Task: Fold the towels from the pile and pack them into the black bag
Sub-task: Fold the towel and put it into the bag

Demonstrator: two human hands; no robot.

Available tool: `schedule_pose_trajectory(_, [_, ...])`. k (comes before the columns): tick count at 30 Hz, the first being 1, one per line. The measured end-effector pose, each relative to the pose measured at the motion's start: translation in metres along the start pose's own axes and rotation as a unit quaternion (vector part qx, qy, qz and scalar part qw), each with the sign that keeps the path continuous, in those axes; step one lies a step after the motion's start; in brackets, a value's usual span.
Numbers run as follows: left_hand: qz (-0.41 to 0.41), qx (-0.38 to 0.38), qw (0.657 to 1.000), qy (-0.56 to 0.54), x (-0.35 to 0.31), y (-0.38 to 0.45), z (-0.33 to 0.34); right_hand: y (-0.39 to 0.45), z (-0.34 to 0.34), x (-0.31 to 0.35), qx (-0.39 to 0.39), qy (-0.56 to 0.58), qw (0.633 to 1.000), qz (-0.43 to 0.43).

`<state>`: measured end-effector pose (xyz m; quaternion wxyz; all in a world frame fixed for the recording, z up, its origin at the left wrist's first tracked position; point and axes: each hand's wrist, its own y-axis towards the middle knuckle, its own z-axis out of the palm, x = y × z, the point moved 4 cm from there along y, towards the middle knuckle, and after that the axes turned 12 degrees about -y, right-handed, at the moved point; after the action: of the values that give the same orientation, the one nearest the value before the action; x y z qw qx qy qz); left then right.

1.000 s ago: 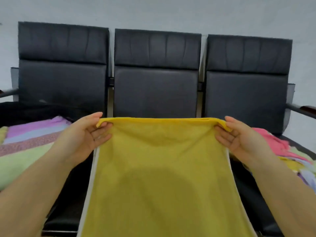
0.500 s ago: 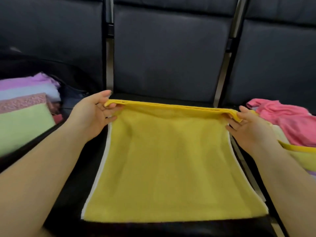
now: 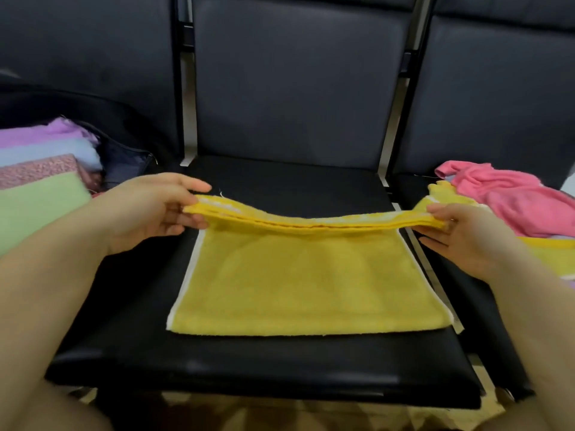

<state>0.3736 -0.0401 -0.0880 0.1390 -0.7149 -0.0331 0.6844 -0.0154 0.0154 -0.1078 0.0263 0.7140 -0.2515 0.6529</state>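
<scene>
- Folding the yellow towel (image 3: 305,275) on the middle seat (image 3: 280,362) — the left hand (image 3: 149,213) and the right hand (image 3: 463,241) each pinch one far corner.
- Next, I think: bring the corners to the near edge, evenly.

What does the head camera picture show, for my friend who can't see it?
Two hands, left hand and right hand, pinch the far corners of a yellow towel lying on a black chair seat. Folded towels sit left in a black bag; a pink towel lies right.

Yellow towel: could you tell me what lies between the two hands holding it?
In the head view, only the yellow towel's folded edge spans from left hand to right hand.
</scene>
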Motion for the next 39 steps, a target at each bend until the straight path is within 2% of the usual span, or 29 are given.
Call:
schedule_pose_trajectory(2, [-0.023, 0.018, 0.997, 0.066, 0.007, -0.013, -0.003, -0.014, -0.006, -0.001, -0.008, -0.081, 0.997, 0.010])
schedule_pose_trajectory(4, [-0.051, 0.042, 0.990, 0.123, 0.017, -0.023, -0.005, -0.027, -0.014, -0.006, -0.003, -0.228, 0.974, 0.021])
schedule_pose_trajectory(7, [-0.092, 0.084, 0.970, 0.211, 0.038, -0.036, -0.008, -0.045, -0.019, -0.020, 0.052, -0.411, 0.909, 0.037])
schedule_pose_trajectory(11, [-0.119, 0.137, 0.915, 0.361, 0.070, -0.052, 0.000, -0.062, -0.014, -0.040, 0.107, -0.558, 0.822, 0.034])
schedule_pose_trajectory(13, [-0.111, 0.146, 0.881, 0.436, 0.075, -0.060, 0.005, -0.065, -0.014, -0.043, 0.081, -0.582, 0.809, 0.005])
schedule_pose_trajectory(14, [-0.096, 0.133, 0.875, 0.455, 0.072, -0.063, 0.006, -0.066, -0.014, -0.042, 0.057, -0.586, 0.808, -0.018])
schedule_pose_trajectory(18, [0.031, 0.015, 0.886, 0.461, 0.049, -0.064, 0.010, -0.071, 0.001, -0.027, -0.039, -0.566, 0.815, -0.113])
schedule_pose_trajectory(21, [0.114, -0.030, 0.897, 0.426, 0.044, -0.062, 0.033, -0.074, 0.043, -0.028, -0.017, -0.547, 0.817, -0.181])
schedule_pose_trajectory(23, [0.148, -0.002, 0.887, 0.437, 0.051, -0.056, 0.059, -0.080, 0.077, -0.034, 0.027, -0.541, 0.811, -0.221])
schedule_pose_trajectory(25, [0.168, 0.037, 0.859, 0.482, 0.060, -0.048, 0.085, -0.083, 0.109, -0.041, 0.086, -0.537, 0.797, -0.262])
schedule_pose_trajectory(27, [0.158, 0.061, 0.830, 0.532, 0.069, -0.036, 0.102, -0.079, 0.132, -0.050, 0.136, -0.551, 0.779, -0.266])
schedule_pose_trajectory(29, [0.116, 0.065, 0.811, 0.569, 0.079, -0.020, 0.099, -0.059, 0.131, -0.061, 0.153, -0.585, 0.769, -0.209])
schedule_pose_trajectory(33, [0.024, 0.061, 0.802, 0.593, 0.096, 0.005, 0.058, -0.008, 0.075, -0.072, 0.039, -0.691, 0.713, -0.112])
schedule_pose_trajectory(35, [0.014, 0.057, 0.811, 0.582, 0.098, 0.013, 0.036, 0.003, 0.057, -0.075, 0.004, -0.703, 0.701, -0.117])
schedule_pose_trajectory(39, [0.033, 0.065, 0.821, 0.566, 0.101, 0.014, 0.021, 0.005, 0.056, -0.080, -0.008, -0.707, 0.693, -0.141])
